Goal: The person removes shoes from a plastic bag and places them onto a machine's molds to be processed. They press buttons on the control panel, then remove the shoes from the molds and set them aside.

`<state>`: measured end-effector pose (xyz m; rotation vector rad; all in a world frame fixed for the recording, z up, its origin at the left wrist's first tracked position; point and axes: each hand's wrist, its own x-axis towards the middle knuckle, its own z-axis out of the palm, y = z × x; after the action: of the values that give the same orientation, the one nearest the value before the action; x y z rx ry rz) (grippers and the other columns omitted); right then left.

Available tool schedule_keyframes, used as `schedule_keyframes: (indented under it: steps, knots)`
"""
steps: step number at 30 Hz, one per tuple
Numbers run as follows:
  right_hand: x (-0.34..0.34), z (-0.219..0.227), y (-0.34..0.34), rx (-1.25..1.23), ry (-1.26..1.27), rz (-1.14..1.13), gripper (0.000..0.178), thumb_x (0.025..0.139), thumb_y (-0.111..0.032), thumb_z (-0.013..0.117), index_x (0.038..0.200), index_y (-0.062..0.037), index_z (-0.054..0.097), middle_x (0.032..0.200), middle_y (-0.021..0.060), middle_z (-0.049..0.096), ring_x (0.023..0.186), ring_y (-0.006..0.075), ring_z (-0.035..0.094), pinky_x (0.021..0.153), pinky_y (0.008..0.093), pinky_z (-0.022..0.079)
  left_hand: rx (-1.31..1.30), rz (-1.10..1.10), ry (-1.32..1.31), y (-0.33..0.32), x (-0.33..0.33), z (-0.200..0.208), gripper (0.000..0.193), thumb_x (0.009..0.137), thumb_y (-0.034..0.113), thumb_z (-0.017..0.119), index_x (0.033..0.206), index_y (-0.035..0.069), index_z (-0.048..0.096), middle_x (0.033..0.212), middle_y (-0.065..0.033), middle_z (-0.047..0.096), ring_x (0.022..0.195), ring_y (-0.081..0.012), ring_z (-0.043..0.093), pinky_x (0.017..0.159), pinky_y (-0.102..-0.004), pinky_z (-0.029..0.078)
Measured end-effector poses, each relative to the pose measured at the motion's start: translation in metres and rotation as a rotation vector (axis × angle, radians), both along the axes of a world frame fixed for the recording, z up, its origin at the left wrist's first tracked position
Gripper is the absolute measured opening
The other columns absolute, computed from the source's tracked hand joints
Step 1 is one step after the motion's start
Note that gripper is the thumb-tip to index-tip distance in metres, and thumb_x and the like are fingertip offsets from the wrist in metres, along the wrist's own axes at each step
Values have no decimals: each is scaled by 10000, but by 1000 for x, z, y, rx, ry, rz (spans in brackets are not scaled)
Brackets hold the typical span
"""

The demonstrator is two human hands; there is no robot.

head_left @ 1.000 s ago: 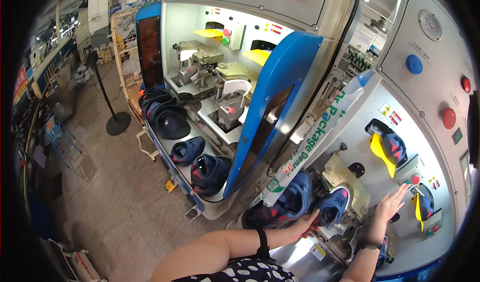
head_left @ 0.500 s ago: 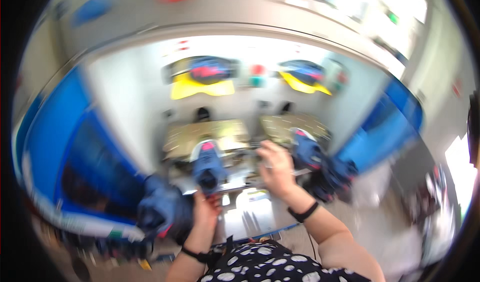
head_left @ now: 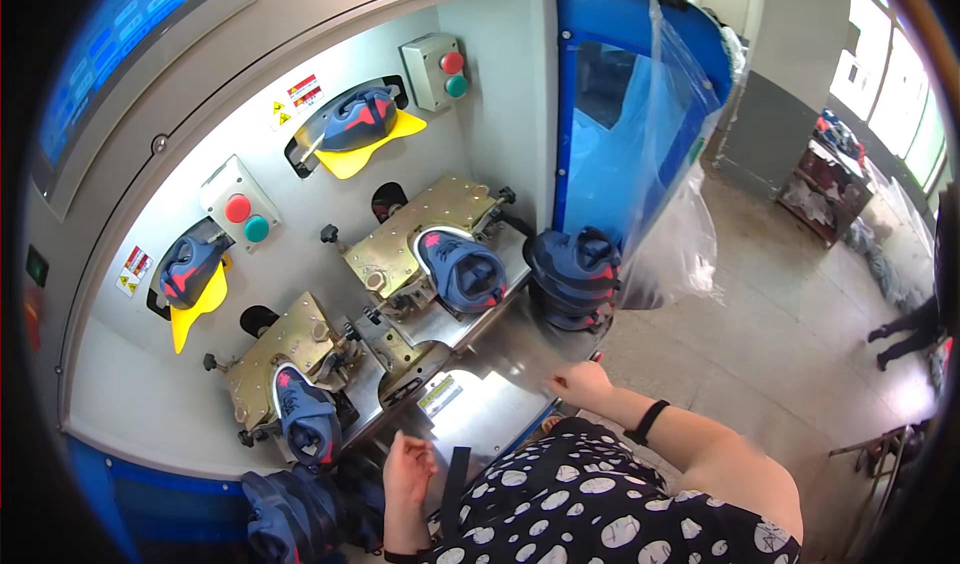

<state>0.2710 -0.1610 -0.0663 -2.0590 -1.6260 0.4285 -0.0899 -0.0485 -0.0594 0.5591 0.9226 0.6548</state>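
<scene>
My left hand [head_left: 408,472] is raised over the metal shelf's front edge, its fingers curled in with nothing seen in them. Nearest to it is a dark blue shoe upper [head_left: 308,419] with pink marks, seated at the left clamp plate [head_left: 280,349]. At the shelf's right end, my right hand [head_left: 582,384] is closed, slightly blurred, with no object showing in it. A second blue upper [head_left: 466,272] sits at the right clamp plate [head_left: 425,229]. Both hands are apart from the uppers.
Stacked blue uppers stand right [head_left: 572,279] and lower left [head_left: 290,514]. Two more uppers [head_left: 360,119] [head_left: 190,269] sit on yellow pieces in the back wall. Button boxes [head_left: 435,72] [head_left: 240,204] are mounted there. A blue door [head_left: 640,24] with plastic sheeting stands at right.
My view has swung to the right and sharpened. My left hand has come away from the left upper, and my right hand from between the clamp plates toward the shelf's right end, its fingers now closed.
</scene>
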Motion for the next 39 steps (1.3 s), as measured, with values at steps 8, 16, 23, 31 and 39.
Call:
schedule_keyframes:
  steps: [8,16,23,31,39]
  knots:
    - [36,23,38,-182,-2,143,322,876,-371,588,822,-74,701,731,109,687,689,292,681,620,404,542,204,-210,173,43,144,69,402,1005,442,468,1059,58,575,1002,-122,661,792,-206,621,675,-347,503]
    - [120,-65,-12,-967,-321,247,293,885,-293,583,1031,-95,742,1018,83,728,964,254,703,743,399,571,146,-89,61,65,225,103,674,955,547,498,1315,-19,431,1328,-225,531,1104,-353,610,848,-444,543]
    - [126,-65,-14,-918,-123,206,312,894,-283,558,1066,-92,734,1095,119,714,1011,282,692,834,435,545,65,144,-275,55,253,137,640,875,522,567,1236,6,455,1278,-220,551,1065,-350,613,818,-446,556]
    - [70,70,44,-142,504,300,355,957,-347,525,1095,-43,649,956,163,688,817,354,661,731,423,526,116,230,-61,64,248,164,482,862,532,661,1106,139,529,974,-31,599,731,-181,599,600,-315,500]
    - [20,116,122,-176,1662,307,377,939,-388,645,1042,-28,604,874,36,650,654,102,606,537,238,498,-17,192,-283,24,161,100,366,925,521,514,1107,215,598,910,13,653,615,-127,542,494,-265,396]
